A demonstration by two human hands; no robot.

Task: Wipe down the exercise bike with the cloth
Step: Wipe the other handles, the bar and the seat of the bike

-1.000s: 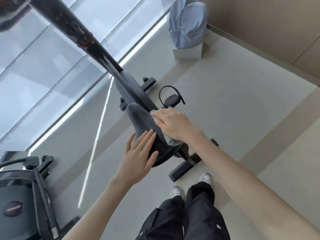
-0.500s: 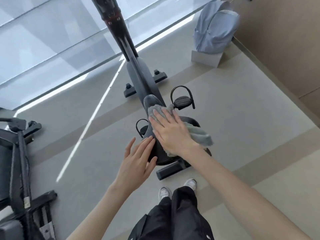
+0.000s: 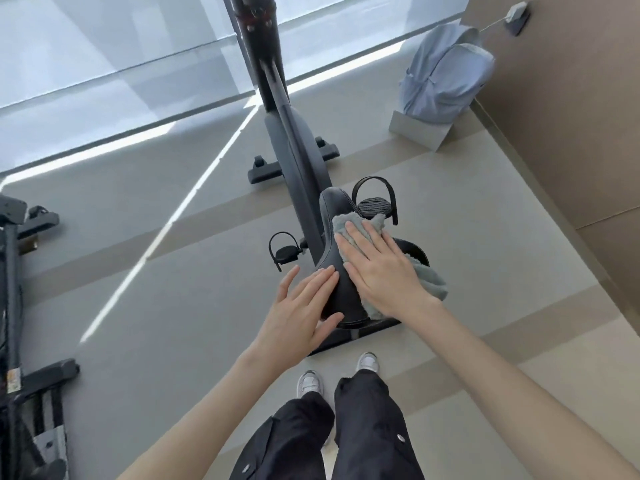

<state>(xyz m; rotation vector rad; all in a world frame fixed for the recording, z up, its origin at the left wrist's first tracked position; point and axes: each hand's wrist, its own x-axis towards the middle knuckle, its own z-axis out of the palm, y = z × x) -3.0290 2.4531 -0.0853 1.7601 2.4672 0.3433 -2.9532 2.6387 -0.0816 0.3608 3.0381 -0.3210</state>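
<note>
Bare forearms reach forward, converging. The left hand (image 3: 301, 306) lies flat, fingers straight and together, thumb spread. The right hand (image 3: 381, 271), just beside it and farther, is palm-down, fingers extended.

Floor: grey matte flooring (image 3: 138, 209) with wider beige bands, crossed by a thin bright diagonal strip of sunlight (image 3: 166, 220). Far side: large floor-level glass window (image 3: 104, 46), daylit. Right: brown panelled wall (image 3: 571, 116) bearing a small grey wall fitting (image 3: 516, 12). Corner: pale blue fabric backpack (image 3: 446, 74) stood upon a light grey box (image 3: 420, 128). Left edge: black metal equipment frame (image 3: 14, 306)
</note>
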